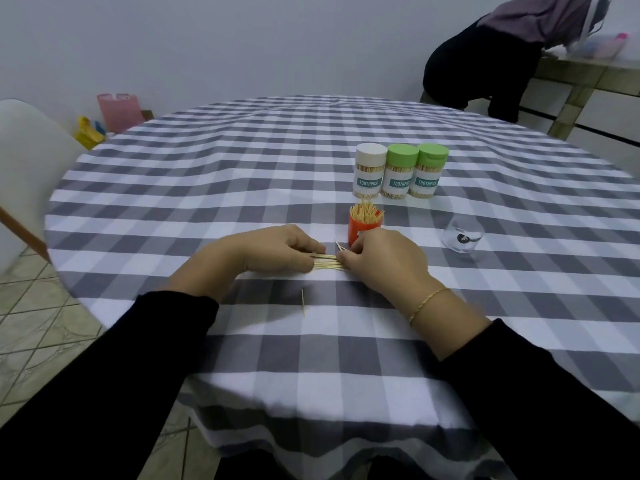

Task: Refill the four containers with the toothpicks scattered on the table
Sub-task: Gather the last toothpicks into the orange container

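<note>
The person is wearing long black sleeves (519,393) reaching down both forearms to just short of the wrists, and a thin twisted gold bracelet (427,304) is circling the right wrist.

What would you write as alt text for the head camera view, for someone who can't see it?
Two hands, left hand and right hand, gather a bundle of toothpicks on a grey checked tablecloth, beside an open orange container full of toothpicks. Behind stand three capped containers; one stray toothpick lies nearer the camera.
</note>
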The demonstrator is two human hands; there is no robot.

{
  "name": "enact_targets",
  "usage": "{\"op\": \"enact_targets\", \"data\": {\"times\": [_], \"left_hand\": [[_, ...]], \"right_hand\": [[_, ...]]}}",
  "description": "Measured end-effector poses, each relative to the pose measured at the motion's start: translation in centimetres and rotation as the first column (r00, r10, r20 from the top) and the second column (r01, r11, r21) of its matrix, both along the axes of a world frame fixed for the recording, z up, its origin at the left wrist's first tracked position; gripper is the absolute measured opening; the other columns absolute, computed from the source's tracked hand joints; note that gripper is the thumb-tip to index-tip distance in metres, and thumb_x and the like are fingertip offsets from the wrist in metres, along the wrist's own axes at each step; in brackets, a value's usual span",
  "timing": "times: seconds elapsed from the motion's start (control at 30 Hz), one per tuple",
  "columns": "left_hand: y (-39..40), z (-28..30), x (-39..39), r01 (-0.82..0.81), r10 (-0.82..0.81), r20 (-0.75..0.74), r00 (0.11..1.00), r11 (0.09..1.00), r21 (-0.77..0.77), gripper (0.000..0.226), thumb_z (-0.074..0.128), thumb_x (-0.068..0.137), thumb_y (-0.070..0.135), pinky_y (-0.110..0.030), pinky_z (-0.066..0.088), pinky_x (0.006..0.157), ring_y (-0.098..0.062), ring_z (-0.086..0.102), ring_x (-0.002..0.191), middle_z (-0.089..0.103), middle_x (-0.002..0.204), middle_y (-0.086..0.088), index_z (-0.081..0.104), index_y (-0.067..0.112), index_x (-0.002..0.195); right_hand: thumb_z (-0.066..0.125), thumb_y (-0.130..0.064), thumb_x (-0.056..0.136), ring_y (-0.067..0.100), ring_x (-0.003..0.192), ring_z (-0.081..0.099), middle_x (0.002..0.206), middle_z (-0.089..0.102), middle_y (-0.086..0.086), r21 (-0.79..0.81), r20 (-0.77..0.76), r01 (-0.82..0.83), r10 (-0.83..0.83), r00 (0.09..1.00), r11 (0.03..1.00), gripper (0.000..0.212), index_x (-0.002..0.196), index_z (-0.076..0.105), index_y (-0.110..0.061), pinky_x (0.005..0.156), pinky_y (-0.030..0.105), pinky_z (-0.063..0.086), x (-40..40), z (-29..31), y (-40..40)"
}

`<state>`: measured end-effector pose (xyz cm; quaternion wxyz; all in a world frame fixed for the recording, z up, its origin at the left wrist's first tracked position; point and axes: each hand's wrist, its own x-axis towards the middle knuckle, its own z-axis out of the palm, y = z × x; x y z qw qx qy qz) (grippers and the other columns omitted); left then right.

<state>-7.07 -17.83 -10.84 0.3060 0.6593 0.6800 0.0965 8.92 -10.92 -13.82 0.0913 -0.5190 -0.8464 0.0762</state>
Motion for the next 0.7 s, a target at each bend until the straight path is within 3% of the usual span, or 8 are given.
{"op": "enact_targets", "data": {"times": [0.1, 0.17, 0.27, 0.4, 0.47, 0.53, 0.63, 0.7], "left_hand": [[-0.5, 0.6, -0.6, 0.061, -0.067, -0.051, 0.996, 0.991, -0.118, 0.08, 0.069, 0.066, 0.051, -0.022, 0.036, 0.098, -0.014, 0.044, 0.117, 0.042, 0.118, 0.014, 0.045, 0.035, 0.14], [-0.5, 0.5, -1.0, 0.081, -0.096, -0.092, 0.991, 0.985, -0.154, 0.091, 0.08, 0.062, 0.052, -0.026, 0.027, 0.107, -0.011, 0.036, 0.121, 0.035, 0.129, 0.012, 0.038, 0.04, 0.142], [-0.3, 0.0, -1.1, 0.071, -0.087, -0.143, 0.986, 0.991, -0.112, 0.088, 0.084, 0.068, 0.044, -0.028, 0.027, 0.108, -0.012, 0.034, 0.12, 0.032, 0.13, 0.011, 0.037, 0.039, 0.142], [-0.2, -0.8, -0.7, 0.027, -0.029, -0.124, 0.992, 0.999, -0.02, 0.071, 0.079, 0.071, 0.048, -0.029, 0.036, 0.103, -0.013, 0.042, 0.113, 0.039, 0.124, 0.008, 0.048, 0.037, 0.134], [-0.3, -1.0, -0.4, 0.002, 0.002, -0.09, 0.996, 0.999, 0.048, 0.057, 0.073, 0.077, 0.049, -0.029, 0.04, 0.097, -0.013, 0.046, 0.108, 0.045, 0.121, 0.007, 0.054, 0.034, 0.129], [-0.4, -0.8, -0.3, 0.008, -0.005, -0.048, 0.999, 0.998, 0.066, 0.051, 0.067, 0.08, 0.051, -0.026, 0.042, 0.09, -0.012, 0.049, 0.103, 0.049, 0.114, 0.007, 0.057, 0.032, 0.127], [-0.8, -0.1, -0.9, 0.06, -0.063, -0.086, 0.994, 0.997, -0.043, 0.074, 0.075, 0.067, 0.054, -0.026, 0.034, 0.099, -0.011, 0.042, 0.114, 0.042, 0.123, 0.01, 0.049, 0.04, 0.135], [-0.8, 0.1, -1.1, 0.071, -0.08, -0.13, 0.988, 0.995, -0.077, 0.078, 0.083, 0.067, 0.044, -0.024, 0.029, 0.099, -0.007, 0.038, 0.113, 0.038, 0.123, 0.014, 0.046, 0.041, 0.136]], "right_hand": [[0.05, -0.038, 0.091, 0.019, 0.084, 0.059, 0.089, 0.067, -0.001, -0.049, -0.041, -0.038, 0.036, 0.998, 0.998, 0.026, 0.098, 0.071, -0.025, 0.065, 0.03, 0.048, 0.1, 0.5, -0.4], [0.05, -0.028, 0.091, 0.018, 0.088, 0.059, 0.095, 0.067, -0.002, -0.107, -0.065, -0.089, 0.082, 0.995, 0.99, 0.025, 0.102, 0.072, -0.026, 0.068, 0.029, 0.049, 0.3, 1.0, -0.5], [0.05, -0.022, 0.091, 0.015, 0.091, 0.058, 0.103, 0.067, -0.004, -0.215, -0.091, -0.182, 0.166, 0.982, 0.959, 0.027, 0.107, 0.07, -0.027, 0.076, 0.029, 0.05, 1.1, 2.0, -0.6], [0.065, -0.036, 0.086, 0.012, 0.095, 0.054, 0.105, 0.06, -0.008, -0.358, -0.069, -0.251, 0.243, 0.968, 0.899, 0.035, 0.12, 0.063, -0.026, 0.088, 0.03, 0.049, 2.2, 3.0, -0.7], [0.068, -0.04, 0.083, 0.011, 0.093, 0.053, 0.1, 0.057, -0.009, -0.337, -0.059, -0.25, 0.244, 0.968, 0.908, 0.043, 0.123, 0.061, -0.026, 0.085, 0.028, 0.048, 2.4, 2.8, -0.7], [0.067, -0.039, 0.085, 0.012, 0.09, 0.055, 0.098, 0.062, -0.008, -0.269, -0.097, -0.251, 0.233, 0.968, 0.93, 0.035, 0.117, 0.065, -0.026, 0.08, 0.028, 0.048, 2.3, 2.3, -0.7], [0.062, -0.035, 0.089, 0.013, 0.09, 0.057, 0.102, 0.067, -0.003, -0.159, -0.138, -0.25, 0.23, 0.964, 0.955, 0.023, 0.108, 0.07, -0.026, 0.077, 0.027, 0.048, 1.9, 1.4, -0.7], [0.059, -0.034, 0.091, 0.012, 0.087, 0.053, 0.1, 0.064, -0.003, -0.07, -0.131, -0.254, 0.244, 0.961, 0.965, 0.022, 0.107, 0.071, -0.024, 0.071, 0.026, 0.043, 1.5, 0.9, -1.0]]}}
